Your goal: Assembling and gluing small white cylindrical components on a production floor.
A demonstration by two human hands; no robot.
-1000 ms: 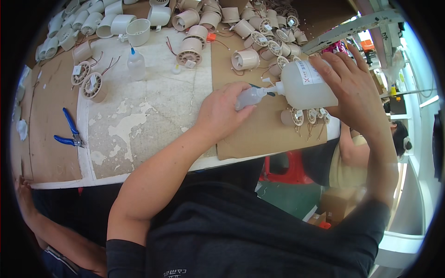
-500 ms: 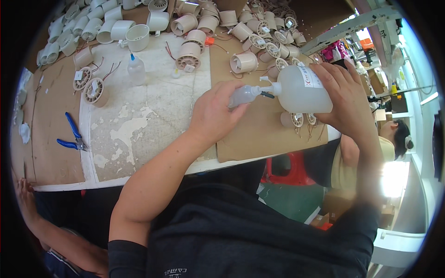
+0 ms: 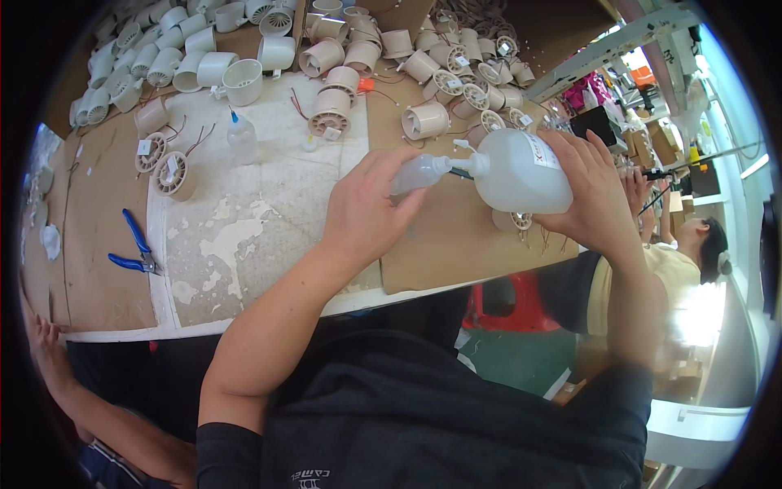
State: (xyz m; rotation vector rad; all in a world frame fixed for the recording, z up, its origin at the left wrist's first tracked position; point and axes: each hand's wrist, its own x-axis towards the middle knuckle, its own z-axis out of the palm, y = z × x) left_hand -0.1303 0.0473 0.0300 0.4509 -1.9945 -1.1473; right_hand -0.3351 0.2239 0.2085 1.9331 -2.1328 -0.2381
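My left hand (image 3: 368, 200) is closed round a small translucent squeeze bottle (image 3: 419, 174), its open neck pointing right. In my right hand (image 3: 593, 183) is a large translucent bottle (image 3: 521, 173) with a white label, tipped on its side. The large bottle's nozzle meets the mouth of the small one, above the cardboard sheet on the table. A second small bottle with a blue tip (image 3: 242, 138) stands upright on the worn white surface. Near it lies a small yellowish-white cap (image 3: 309, 143).
Blue-handled cutters (image 3: 137, 244) lie at the left. Many white cups (image 3: 243, 81) and beige round housings with wires (image 3: 426, 120) crowd the back. A co-worker's hand (image 3: 47, 342) rests at the left table edge; another person (image 3: 668, 277) is at the right. A red stool (image 3: 513, 303) stands below.
The small and large bottles have come a little closer together, with the large bottle moving slightly left and down. The view has shifted slightly.
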